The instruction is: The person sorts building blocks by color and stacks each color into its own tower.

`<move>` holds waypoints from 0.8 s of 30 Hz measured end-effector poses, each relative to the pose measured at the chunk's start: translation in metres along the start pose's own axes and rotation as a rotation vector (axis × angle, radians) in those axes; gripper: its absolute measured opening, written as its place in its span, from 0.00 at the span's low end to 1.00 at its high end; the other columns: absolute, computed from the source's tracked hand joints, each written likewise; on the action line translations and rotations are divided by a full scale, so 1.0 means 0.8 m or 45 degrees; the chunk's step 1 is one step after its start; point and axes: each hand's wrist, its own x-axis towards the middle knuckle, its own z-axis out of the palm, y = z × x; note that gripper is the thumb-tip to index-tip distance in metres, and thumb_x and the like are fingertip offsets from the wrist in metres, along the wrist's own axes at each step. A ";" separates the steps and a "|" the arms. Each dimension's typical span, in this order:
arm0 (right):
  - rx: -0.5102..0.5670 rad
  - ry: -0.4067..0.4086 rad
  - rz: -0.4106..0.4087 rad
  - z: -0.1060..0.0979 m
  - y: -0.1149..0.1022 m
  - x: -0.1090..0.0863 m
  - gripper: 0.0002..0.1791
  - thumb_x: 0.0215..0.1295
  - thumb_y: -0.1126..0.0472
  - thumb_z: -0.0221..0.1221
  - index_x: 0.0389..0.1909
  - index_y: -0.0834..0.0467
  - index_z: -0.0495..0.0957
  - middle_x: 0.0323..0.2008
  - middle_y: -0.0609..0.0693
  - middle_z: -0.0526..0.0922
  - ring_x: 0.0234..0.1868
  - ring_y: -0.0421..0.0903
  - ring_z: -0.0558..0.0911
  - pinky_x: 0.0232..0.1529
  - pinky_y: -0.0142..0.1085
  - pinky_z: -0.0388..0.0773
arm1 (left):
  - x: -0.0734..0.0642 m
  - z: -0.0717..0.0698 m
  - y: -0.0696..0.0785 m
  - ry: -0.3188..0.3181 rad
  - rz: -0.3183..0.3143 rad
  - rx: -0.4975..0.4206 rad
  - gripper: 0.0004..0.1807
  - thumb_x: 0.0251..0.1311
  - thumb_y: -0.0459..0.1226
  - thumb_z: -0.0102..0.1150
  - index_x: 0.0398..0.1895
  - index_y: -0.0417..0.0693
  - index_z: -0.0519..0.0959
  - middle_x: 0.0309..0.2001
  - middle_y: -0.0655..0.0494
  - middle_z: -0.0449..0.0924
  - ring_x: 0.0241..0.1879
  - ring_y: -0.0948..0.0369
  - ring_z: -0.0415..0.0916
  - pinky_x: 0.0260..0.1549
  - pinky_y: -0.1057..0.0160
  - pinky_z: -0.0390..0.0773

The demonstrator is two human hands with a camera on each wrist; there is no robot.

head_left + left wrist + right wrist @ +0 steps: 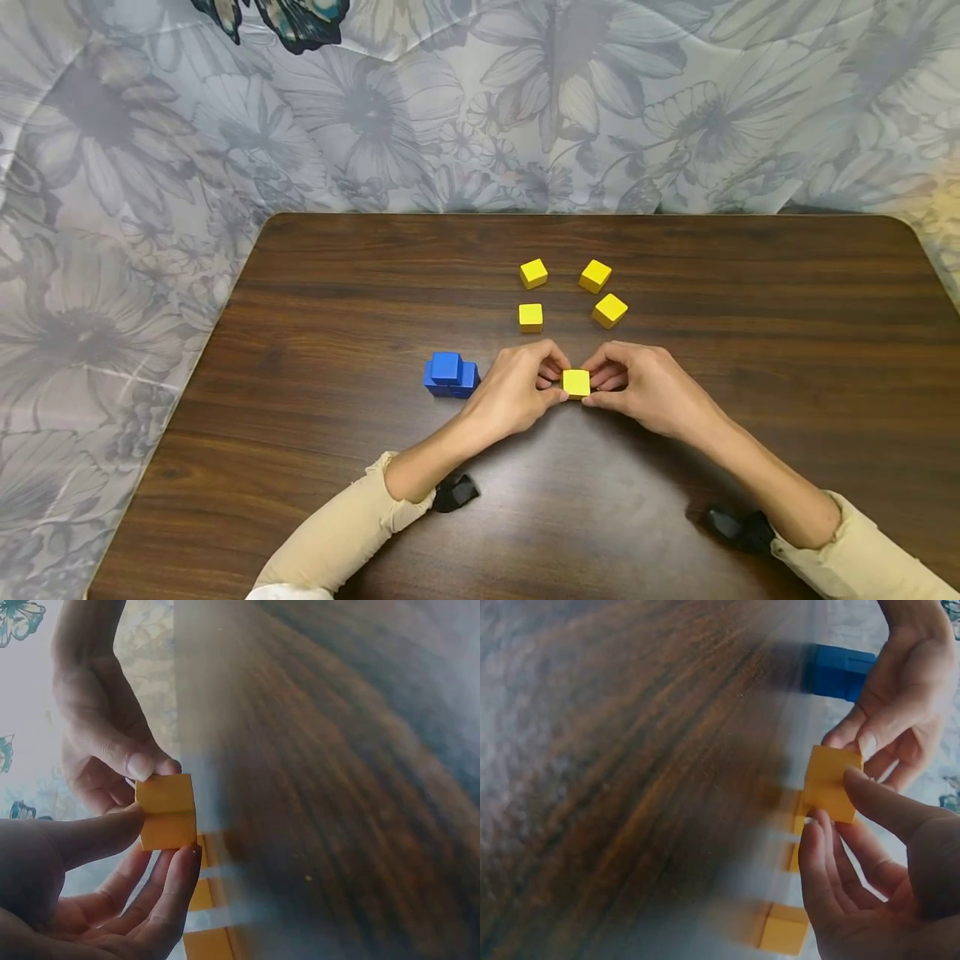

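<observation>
Between both hands is a yellow cube (pixel 576 383), close over the table in the head view. My left hand (pixel 519 385) pinches it from the left by thumb and fingertips. From the right, my right hand (pixel 639 385) pinches the same cube, thumb toward the near side and fingers toward the far side. The left wrist view shows the yellow cube (pixel 166 812) with fingertips of both hands at its edges. Just left of the left hand stands a small stack of blue blocks (pixel 450 375), with one block on top.
Beyond the hands lie several loose yellow cubes, among them a back-left cube (pixel 533 273) and a front-right cube (pixel 610 311). The brown wooden table (pixel 337 292) ends at a flower-printed cloth (pixel 375 125) behind it.
</observation>
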 end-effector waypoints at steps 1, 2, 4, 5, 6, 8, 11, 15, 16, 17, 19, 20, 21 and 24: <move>-0.008 -0.002 -0.002 0.001 0.000 0.000 0.15 0.49 0.68 0.75 0.38 0.57 0.83 0.33 0.45 0.85 0.32 0.38 0.85 0.34 0.30 0.83 | 0.000 0.000 -0.001 -0.006 -0.007 0.001 0.13 0.55 0.30 0.72 0.43 0.46 0.81 0.40 0.56 0.83 0.38 0.67 0.81 0.37 0.77 0.78; -0.017 -0.002 -0.001 0.002 0.001 0.001 0.15 0.49 0.68 0.76 0.37 0.57 0.82 0.32 0.45 0.85 0.32 0.37 0.84 0.34 0.30 0.83 | 0.001 0.001 -0.001 -0.013 -0.015 0.005 0.13 0.55 0.30 0.72 0.43 0.46 0.81 0.40 0.57 0.83 0.39 0.67 0.81 0.37 0.77 0.78; -0.031 -0.002 0.007 0.003 0.001 0.002 0.15 0.48 0.67 0.76 0.37 0.57 0.82 0.32 0.44 0.85 0.31 0.37 0.84 0.33 0.30 0.83 | 0.002 0.002 -0.003 -0.021 -0.025 0.008 0.13 0.56 0.30 0.71 0.43 0.46 0.81 0.41 0.57 0.83 0.39 0.67 0.81 0.37 0.77 0.77; -0.037 0.000 0.007 0.004 0.001 0.002 0.15 0.48 0.67 0.76 0.37 0.57 0.82 0.31 0.45 0.85 0.31 0.37 0.84 0.33 0.30 0.82 | 0.002 0.002 -0.004 -0.023 -0.029 0.006 0.13 0.56 0.30 0.71 0.43 0.47 0.81 0.41 0.57 0.83 0.39 0.67 0.81 0.37 0.77 0.77; -0.041 0.001 0.007 0.004 0.002 0.002 0.15 0.49 0.67 0.76 0.36 0.57 0.82 0.31 0.45 0.85 0.30 0.37 0.84 0.33 0.30 0.82 | 0.003 0.003 -0.004 -0.024 -0.034 0.001 0.13 0.56 0.29 0.71 0.43 0.47 0.81 0.41 0.57 0.83 0.39 0.67 0.81 0.37 0.77 0.78; -0.051 0.003 0.006 0.005 0.002 0.003 0.15 0.49 0.66 0.76 0.36 0.58 0.82 0.30 0.45 0.85 0.30 0.37 0.83 0.33 0.30 0.82 | 0.003 0.003 -0.005 -0.024 -0.041 -0.010 0.13 0.55 0.29 0.72 0.42 0.47 0.81 0.40 0.57 0.83 0.39 0.67 0.82 0.37 0.77 0.78; -0.060 0.002 -0.003 0.006 0.002 0.004 0.14 0.49 0.66 0.76 0.35 0.58 0.82 0.30 0.45 0.85 0.30 0.37 0.83 0.32 0.29 0.82 | 0.003 0.002 -0.006 -0.019 -0.048 -0.038 0.13 0.54 0.28 0.72 0.41 0.46 0.82 0.39 0.57 0.83 0.38 0.67 0.82 0.36 0.77 0.78; -0.071 -0.005 0.012 0.007 0.002 0.006 0.14 0.49 0.66 0.76 0.35 0.57 0.82 0.30 0.45 0.85 0.30 0.37 0.83 0.32 0.29 0.82 | 0.004 0.001 -0.008 -0.014 -0.039 -0.052 0.13 0.54 0.28 0.72 0.41 0.46 0.82 0.39 0.57 0.84 0.38 0.67 0.82 0.36 0.77 0.78; -0.071 -0.009 0.018 0.007 0.002 0.007 0.14 0.49 0.66 0.76 0.35 0.57 0.82 0.30 0.45 0.85 0.30 0.37 0.83 0.32 0.29 0.82 | 0.004 0.001 -0.008 -0.014 -0.037 -0.050 0.13 0.53 0.29 0.73 0.41 0.46 0.83 0.38 0.57 0.84 0.38 0.67 0.82 0.36 0.77 0.78; -0.070 -0.011 0.019 0.007 0.001 0.007 0.14 0.49 0.66 0.76 0.35 0.57 0.82 0.30 0.45 0.85 0.30 0.37 0.83 0.33 0.30 0.82 | 0.004 0.001 -0.009 -0.014 -0.035 -0.048 0.13 0.53 0.29 0.73 0.42 0.46 0.83 0.39 0.57 0.84 0.38 0.67 0.81 0.36 0.77 0.78; -0.068 -0.015 0.025 0.008 0.002 0.008 0.14 0.49 0.66 0.76 0.35 0.57 0.82 0.30 0.45 0.85 0.31 0.37 0.84 0.33 0.30 0.82 | 0.004 0.000 -0.009 -0.014 -0.038 -0.051 0.14 0.53 0.29 0.73 0.42 0.46 0.83 0.39 0.57 0.84 0.38 0.68 0.81 0.36 0.76 0.78; -0.068 -0.018 0.024 0.008 0.002 0.008 0.14 0.49 0.66 0.76 0.35 0.57 0.82 0.30 0.45 0.85 0.31 0.37 0.84 0.33 0.30 0.82 | 0.004 0.000 -0.010 -0.014 -0.039 -0.052 0.14 0.53 0.29 0.74 0.42 0.46 0.83 0.39 0.57 0.84 0.38 0.68 0.82 0.36 0.76 0.78; -0.067 -0.021 0.021 0.007 0.003 0.007 0.14 0.49 0.66 0.76 0.36 0.57 0.82 0.31 0.45 0.85 0.31 0.38 0.84 0.33 0.30 0.82 | 0.004 0.001 -0.010 -0.015 -0.043 -0.055 0.14 0.52 0.29 0.74 0.42 0.46 0.83 0.39 0.57 0.84 0.38 0.67 0.82 0.36 0.76 0.78; -0.061 -0.036 0.010 0.006 0.004 0.007 0.15 0.49 0.65 0.76 0.37 0.57 0.82 0.32 0.45 0.85 0.32 0.39 0.84 0.35 0.30 0.83 | 0.005 0.001 -0.011 -0.016 -0.050 -0.064 0.13 0.53 0.29 0.73 0.42 0.46 0.84 0.38 0.57 0.84 0.38 0.67 0.82 0.36 0.77 0.78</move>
